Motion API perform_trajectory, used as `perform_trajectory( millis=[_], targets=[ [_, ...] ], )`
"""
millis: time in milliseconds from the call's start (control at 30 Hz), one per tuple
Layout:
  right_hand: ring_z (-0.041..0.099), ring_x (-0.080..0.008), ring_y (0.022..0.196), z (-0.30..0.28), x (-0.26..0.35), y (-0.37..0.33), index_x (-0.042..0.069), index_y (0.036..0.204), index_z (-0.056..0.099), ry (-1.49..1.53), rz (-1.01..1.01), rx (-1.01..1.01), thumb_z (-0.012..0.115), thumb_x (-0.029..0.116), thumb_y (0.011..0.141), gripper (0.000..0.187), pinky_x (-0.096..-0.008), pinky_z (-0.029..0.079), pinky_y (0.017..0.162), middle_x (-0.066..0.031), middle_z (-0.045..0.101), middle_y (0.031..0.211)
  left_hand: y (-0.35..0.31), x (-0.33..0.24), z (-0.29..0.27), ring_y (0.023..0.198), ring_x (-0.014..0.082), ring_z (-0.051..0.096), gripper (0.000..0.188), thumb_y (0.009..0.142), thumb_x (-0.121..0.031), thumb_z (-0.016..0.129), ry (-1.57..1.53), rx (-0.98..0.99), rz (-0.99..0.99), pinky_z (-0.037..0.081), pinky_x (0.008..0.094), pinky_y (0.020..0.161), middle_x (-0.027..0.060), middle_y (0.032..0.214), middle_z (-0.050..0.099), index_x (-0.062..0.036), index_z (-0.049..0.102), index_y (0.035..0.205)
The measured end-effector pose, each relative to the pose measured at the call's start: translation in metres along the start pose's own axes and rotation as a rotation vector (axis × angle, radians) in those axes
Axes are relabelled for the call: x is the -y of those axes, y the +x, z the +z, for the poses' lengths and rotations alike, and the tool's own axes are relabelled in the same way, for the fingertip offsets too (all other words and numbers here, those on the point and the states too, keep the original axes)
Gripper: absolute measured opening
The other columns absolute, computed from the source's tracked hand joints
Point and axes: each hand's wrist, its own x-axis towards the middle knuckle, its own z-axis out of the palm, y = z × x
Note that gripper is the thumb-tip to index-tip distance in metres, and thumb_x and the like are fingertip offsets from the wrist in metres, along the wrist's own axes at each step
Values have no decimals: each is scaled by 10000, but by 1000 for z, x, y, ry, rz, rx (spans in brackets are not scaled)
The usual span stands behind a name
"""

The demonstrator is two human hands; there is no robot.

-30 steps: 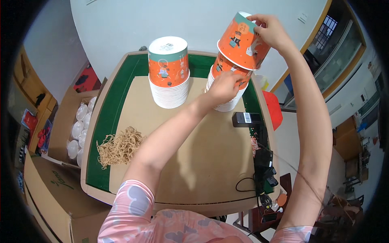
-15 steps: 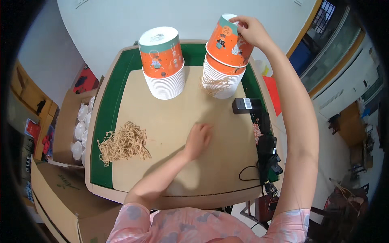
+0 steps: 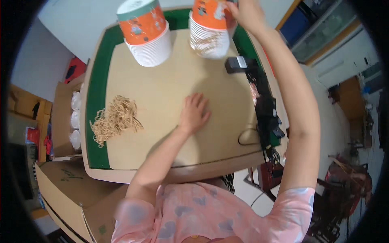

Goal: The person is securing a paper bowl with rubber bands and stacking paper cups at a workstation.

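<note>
My right hand (image 3: 248, 15), cut off by the upper edge, has its fingers against the side of an orange paper bucket (image 3: 210, 15). That bucket sits upside down on top of the right stack of nested buckets (image 3: 208, 40), and strands of tan twine lie around the stack's white rims. My left hand (image 3: 193, 112) rests palm down on the tabletop, fingers apart and holding nothing. A second upside-down stack of orange and green buckets (image 3: 148, 44) stands to the left. A loose heap of tan twine (image 3: 117, 117) lies at the table's left side.
A black box-shaped adapter (image 3: 239, 65) and black cables (image 3: 267, 113) line the table's right side. Left of the table, a cardboard box (image 3: 63, 117) holds white wrapped items. Another open carton (image 3: 73, 182) stands at the lower left. The table (image 3: 162, 97) has a raised rim.
The right bucket has gone down over its stack, closing the gap beneath. My left hand's curled fingers have spread out flat. The whole view has tilted, so the table sits higher.
</note>
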Motion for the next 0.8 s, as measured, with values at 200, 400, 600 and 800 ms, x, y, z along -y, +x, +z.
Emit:
perform_trajectory(
  millis=[200, 400, 600, 800],
  targets=[
    [580, -192, 1024, -180, -20, -135, 69, 1130, 619, -145, 66, 39, 556, 38, 882, 258, -295, 449, 891, -89, 601, 1147, 2, 5, -3, 1180, 350, 436, 440, 784, -212, 672, -84, -67, 26, 356, 441, 1015, 161, 1270, 489, -39, 570, 1176],
    [523, -133, 849, -318, -49, -464, 0, 942, 536, -316, 973, -350, 528, 102, 939, 103, -268, 436, 806, -51, 561, 898, 0, -2, 1, 1225, 334, 402, 448, 805, -268, 632, 10, -80, 13, 299, 469, 1043, 157, 1267, 488, -48, 554, 1188],
    [579, -247, 687, -347, -35, -896, 11, 782, 620, -499, 1359, -48, 534, 290, 890, 312, -400, 487, 623, -131, 656, 803, 7, -9, 4, 1219, 326, 406, 446, 795, -252, 636, 8, -109, 20, 310, 474, 1029, 151, 1266, 485, -67, 550, 1191],
    [616, -329, 854, -199, 18, -898, -15, 1137, 564, 28, 2480, -419, 731, 386, 779, 562, -442, 545, 729, -153, 605, 1083, 7, -16, 2, 1209, 335, 412, 428, 784, -231, 632, 92, -70, 57, 325, 478, 1016, 147, 1254, 488, -69, 554, 1172]
  ],
)
